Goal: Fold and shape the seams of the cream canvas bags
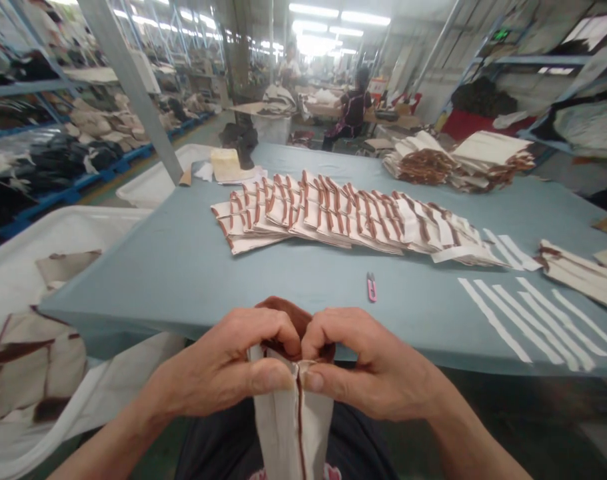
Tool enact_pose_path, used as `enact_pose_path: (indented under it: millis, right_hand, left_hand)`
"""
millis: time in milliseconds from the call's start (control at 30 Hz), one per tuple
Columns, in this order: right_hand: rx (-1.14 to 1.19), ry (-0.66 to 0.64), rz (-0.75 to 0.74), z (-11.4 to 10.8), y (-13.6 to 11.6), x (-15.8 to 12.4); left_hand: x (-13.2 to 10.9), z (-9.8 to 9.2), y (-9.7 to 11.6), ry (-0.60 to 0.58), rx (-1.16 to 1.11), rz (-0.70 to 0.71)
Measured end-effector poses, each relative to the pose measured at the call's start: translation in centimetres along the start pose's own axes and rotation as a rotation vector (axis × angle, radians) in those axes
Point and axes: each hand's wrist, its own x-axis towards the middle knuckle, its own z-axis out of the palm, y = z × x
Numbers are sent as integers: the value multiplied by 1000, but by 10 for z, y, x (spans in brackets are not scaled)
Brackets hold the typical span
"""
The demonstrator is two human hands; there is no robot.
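Pinched between both hands, a cream cloth piece (290, 420) with a brown seam and a brown top edge, held upright just above dark trousers (210, 440); left hand (223, 357) and right hand (370, 363) drawn narrowly together, knuckle to knuckle, thumbs and fingers gripping the folded top. Just left, a white fabric-lined bin (18, 293) holding brown-trimmed cream pieces (33, 360). Farther out, on a pale blue cloth-covered desk (183, 267), pink thread snips (372, 287), thin white cloth strips (538, 320), a long overlapping row of brown-striped cream pieces (343, 213) and two folded stacks (463, 160). Beyond the desk, a seated co-worker (352, 110) near blue metal shelving racks (28, 87).
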Motion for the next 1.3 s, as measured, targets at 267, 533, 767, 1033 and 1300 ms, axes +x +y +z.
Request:
enact_pose_path:
  millis: [267, 533, 767, 1033, 1300]
  right_hand:
    - [-45, -3, 69, -7, 2, 3]
    - [84, -20, 170, -6, 22, 4]
    - [315, -56, 259, 4, 38, 1]
    - [120, 37, 176, 9, 23, 2]
    - [33, 44, 93, 20, 24, 4]
  left_hand:
    - [7, 4, 5, -40, -36, -144]
    - [4, 7, -7, 0, -91, -189]
    - [0, 16, -11, 14, -130, -217]
    - [-7, 26, -5, 137, 39, -172]
    - [-13, 41, -5, 263, 86, -128]
